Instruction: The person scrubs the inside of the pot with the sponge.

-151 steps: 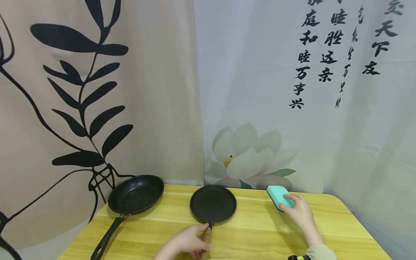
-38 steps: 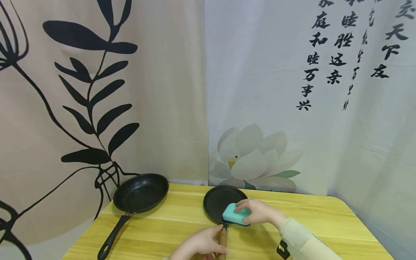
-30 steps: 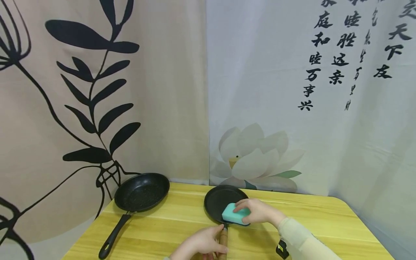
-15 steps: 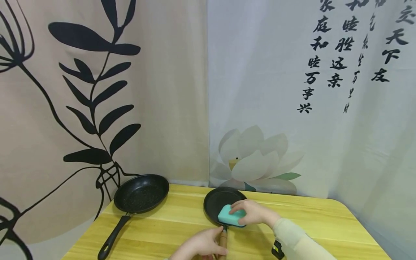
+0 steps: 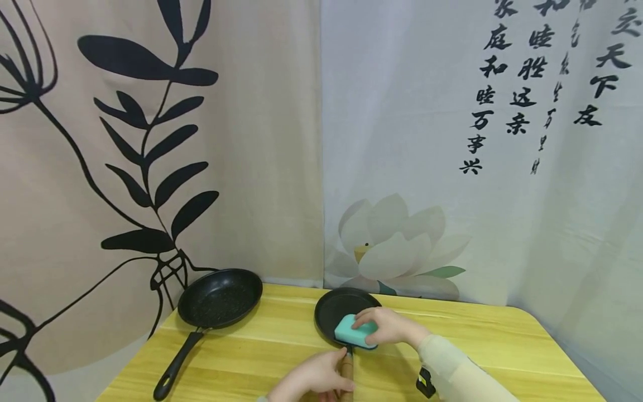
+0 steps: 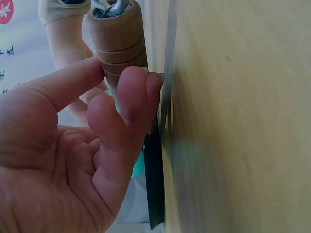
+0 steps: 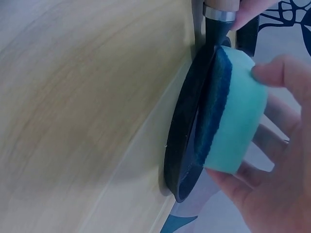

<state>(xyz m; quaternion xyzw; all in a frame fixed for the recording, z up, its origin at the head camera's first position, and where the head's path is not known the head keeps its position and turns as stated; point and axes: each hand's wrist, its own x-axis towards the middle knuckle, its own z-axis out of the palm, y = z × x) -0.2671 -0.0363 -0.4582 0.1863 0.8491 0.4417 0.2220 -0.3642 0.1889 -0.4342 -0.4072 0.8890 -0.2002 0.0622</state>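
On the wood-grain table [image 5: 482,340]: a crepe pan [image 5: 339,306] is laid, its wooden handle [image 5: 347,365] gripped by the left hand [image 5: 318,374].
Sponge [image 5: 348,333]: over the pan's near side, it is pinched by the right hand [image 5: 387,326]; probably light and soft, best taken by its sides.
Scouring layer [image 7: 214,107]: in the right wrist view it is clearly shown, dark blue; in the head view it is mostly hidden.

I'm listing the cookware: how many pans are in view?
2: a black-handled pan at the left of the table, and a wooden-handled pan near its middle, partly covered by the sponge and gripped by the left hand.
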